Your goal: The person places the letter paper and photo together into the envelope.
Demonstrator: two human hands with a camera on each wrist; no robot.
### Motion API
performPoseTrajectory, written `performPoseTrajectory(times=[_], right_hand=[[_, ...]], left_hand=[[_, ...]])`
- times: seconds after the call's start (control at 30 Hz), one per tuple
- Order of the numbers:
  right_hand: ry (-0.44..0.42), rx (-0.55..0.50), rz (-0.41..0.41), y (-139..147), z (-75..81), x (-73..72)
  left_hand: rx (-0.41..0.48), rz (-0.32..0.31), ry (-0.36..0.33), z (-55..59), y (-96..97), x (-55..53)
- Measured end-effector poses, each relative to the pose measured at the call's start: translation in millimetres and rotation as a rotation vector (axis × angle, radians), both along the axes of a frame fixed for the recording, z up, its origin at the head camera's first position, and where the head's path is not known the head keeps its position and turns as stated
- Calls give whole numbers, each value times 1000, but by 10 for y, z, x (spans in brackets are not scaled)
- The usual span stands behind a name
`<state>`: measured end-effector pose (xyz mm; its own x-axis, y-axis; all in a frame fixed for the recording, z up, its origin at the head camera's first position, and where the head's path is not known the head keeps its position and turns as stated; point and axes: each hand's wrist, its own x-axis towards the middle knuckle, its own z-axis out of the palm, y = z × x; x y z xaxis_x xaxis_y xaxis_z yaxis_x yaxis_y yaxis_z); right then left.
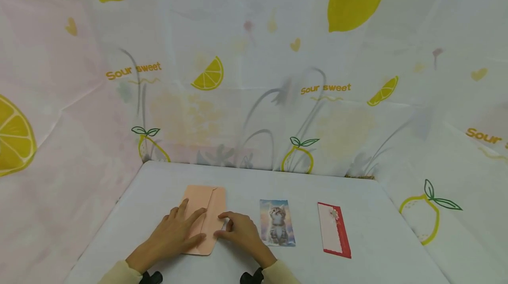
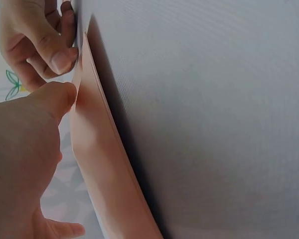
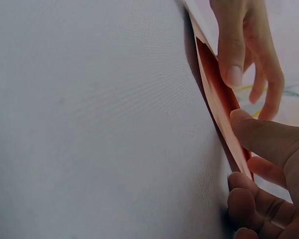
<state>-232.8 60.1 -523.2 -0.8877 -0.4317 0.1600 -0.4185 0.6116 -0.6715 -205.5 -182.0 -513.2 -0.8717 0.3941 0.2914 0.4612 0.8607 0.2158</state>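
A peach-coloured envelope (image 1: 216, 200) lies on the white table, its flap seam running lengthwise. My left hand (image 1: 170, 235) rests across it with spread fingers, the thumb towards its near end. At the envelope's right edge, my right hand (image 1: 240, 231) has curled fingers, with thumb and index finger at that edge. In the right wrist view, the envelope (image 3: 217, 99) gapes along this side and shows a darker orange inside. There the right thumb (image 3: 254, 127) lies at the lip of the gap, with the curled fingers lower down by the edge.
A kitten picture card (image 1: 278, 222) lies to the right of the right hand. Farther right is a narrow white card with a red border (image 1: 343, 235). Lemon-printed cloth (image 1: 246, 112) hangs behind the table (image 1: 381, 231) and along its sides.
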Motion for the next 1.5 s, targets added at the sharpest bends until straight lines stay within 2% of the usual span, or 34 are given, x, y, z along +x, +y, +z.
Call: performPoseTrajectory(times=[0.2, 0.4, 0.73, 0.93, 1.03, 1.23, 1.5], right_hand=[[18, 47, -19, -35, 26, 7], [18, 71, -39, -59, -18, -16], [36, 121, -56, -74, -50, -41], [40, 127, -55, -82, -27, -31], [42, 133, -60, -91, -10, -20], [47, 176, -72, -119, 11, -13], [55, 189, -80, -122, 15, -5]], left_hand=[[9, -1, -23, 2, 13, 7], [3, -3, -40, 16, 27, 12], [-50, -32, 1, 3, 63, -20], [-72, -12, 10, 9, 104, -42], [-58, 3, -24, 16, 127, -54], [-4, 43, -155, 18, 138, -74], [-7, 39, -199, 47, 140, -142]])
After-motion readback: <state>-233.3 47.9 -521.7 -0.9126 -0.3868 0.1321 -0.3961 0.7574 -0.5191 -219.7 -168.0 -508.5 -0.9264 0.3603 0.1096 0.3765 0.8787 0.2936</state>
